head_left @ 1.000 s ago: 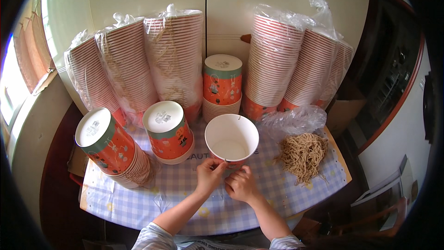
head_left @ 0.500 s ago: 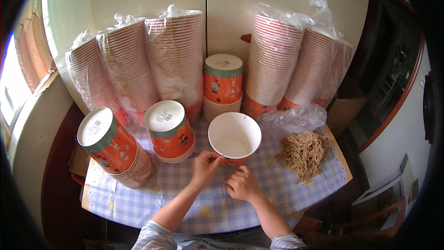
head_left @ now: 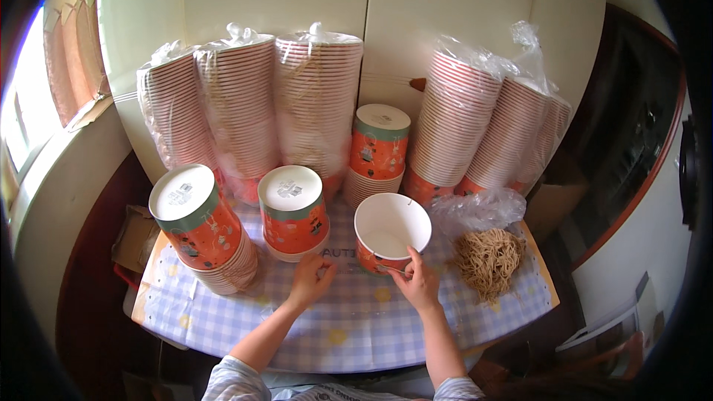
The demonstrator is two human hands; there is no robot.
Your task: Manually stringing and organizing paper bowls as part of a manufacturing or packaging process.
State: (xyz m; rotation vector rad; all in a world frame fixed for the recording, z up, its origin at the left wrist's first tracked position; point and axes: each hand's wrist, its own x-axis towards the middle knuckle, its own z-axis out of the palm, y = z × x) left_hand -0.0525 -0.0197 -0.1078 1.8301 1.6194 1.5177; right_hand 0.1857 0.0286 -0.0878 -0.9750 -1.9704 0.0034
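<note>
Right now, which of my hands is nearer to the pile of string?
Right. Your right hand is at the open cup, just left of the pile of string; your left hand is farther left, past the open cup.

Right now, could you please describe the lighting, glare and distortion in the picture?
Head view: the window at left is blown out; the loose plastic bag shows bright glints; the tablecloth looks bowed in front; the open paper tub has soft shading inside.
</note>
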